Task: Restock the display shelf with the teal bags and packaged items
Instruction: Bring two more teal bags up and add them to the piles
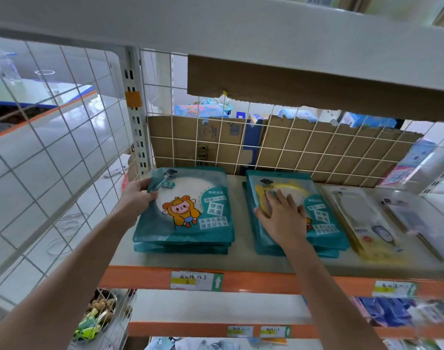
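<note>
Leftward on the beige shelf (241, 258), left hand (137, 197) grips a glossy teal cartoon-printed bag (188, 210); right hand (282, 215) presses straight-fingered on the neighbouring teal bag stack (327, 223).

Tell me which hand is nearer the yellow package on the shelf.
Right. The right hand lies flat on the teal stack beside the yellow package. The left hand holds the top bag of the other stack, farther left.

A shop: stocked display shelf (241, 258) with price labels (196, 281) along its edge.
</note>
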Demonstrator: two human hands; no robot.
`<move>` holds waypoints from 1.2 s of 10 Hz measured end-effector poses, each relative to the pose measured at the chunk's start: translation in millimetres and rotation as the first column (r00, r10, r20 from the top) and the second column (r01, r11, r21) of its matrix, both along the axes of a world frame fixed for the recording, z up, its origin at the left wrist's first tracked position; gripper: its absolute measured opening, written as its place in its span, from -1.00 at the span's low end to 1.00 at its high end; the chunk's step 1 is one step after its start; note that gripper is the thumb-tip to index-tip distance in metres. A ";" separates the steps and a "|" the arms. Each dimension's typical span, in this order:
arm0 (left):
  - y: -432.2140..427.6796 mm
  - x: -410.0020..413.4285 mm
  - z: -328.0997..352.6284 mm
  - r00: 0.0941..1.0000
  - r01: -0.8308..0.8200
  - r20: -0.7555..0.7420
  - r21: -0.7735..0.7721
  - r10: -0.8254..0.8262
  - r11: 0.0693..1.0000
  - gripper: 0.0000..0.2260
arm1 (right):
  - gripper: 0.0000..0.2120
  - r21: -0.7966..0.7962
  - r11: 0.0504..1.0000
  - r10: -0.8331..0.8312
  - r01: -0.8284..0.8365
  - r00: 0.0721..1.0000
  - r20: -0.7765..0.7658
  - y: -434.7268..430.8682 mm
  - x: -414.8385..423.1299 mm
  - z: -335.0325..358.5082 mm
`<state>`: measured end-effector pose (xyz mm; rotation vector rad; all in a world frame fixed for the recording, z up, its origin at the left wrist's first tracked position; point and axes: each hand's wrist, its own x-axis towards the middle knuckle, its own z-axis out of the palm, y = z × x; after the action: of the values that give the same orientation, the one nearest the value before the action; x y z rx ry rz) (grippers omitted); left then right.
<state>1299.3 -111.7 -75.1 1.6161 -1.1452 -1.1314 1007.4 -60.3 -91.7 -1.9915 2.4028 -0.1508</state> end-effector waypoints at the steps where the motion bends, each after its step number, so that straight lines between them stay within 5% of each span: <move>1: -1.6 2.3 0.8 1.000 0.014 0.000 0.018 -0.014 1.000 -0.62 | -0.38 -0.010 1.000 0.001 -0.001 1.000 0.004 0.7 1.3 -0.7; 3: -7.4 8.4 0.1 0.997 0.070 -0.012 0.043 -0.070 0.997 -0.62 | -0.39 -0.025 1.000 0.005 -0.004 1.000 0.004 2.0 2.4 0.9; 5: -5.1 6.1 -13.1 0.991 0.051 0.129 -0.049 -0.045 0.997 -0.39 | -0.39 -0.032 0.999 -0.001 0.001 1.000 0.009 2.0 2.5 -0.7; 7: 3.7 0.3 -18.8 0.865 0.234 0.452 0.021 -0.218 0.972 -0.29 | -0.39 -0.049 0.999 0.001 -0.001 1.000 0.014 3.4 0.3 -1.6; 8: 7.8 -6.6 -9.6 0.689 0.251 0.711 -0.047 -0.144 0.967 -0.27 | -0.39 -0.033 0.999 0.016 -0.014 0.998 0.064 2.4 -2.1 0.6; 9: 16.6 -23.6 4.4 0.579 0.339 0.812 -0.158 -0.073 0.927 -0.31 | -0.43 -0.108 0.994 0.048 -0.026 0.978 0.202 5.5 -8.6 6.4; 12: 40.2 -122.7 15.7 0.366 0.620 0.925 -0.165 -0.097 0.767 -0.38 | -0.42 -0.124 0.988 0.091 -0.087 0.996 0.023 45.3 -60.3 18.7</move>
<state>1176.6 -71.5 -59.4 1.5151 -2.3929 -0.0061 947.1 -15.0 -73.0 -2.1279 2.3356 -0.3308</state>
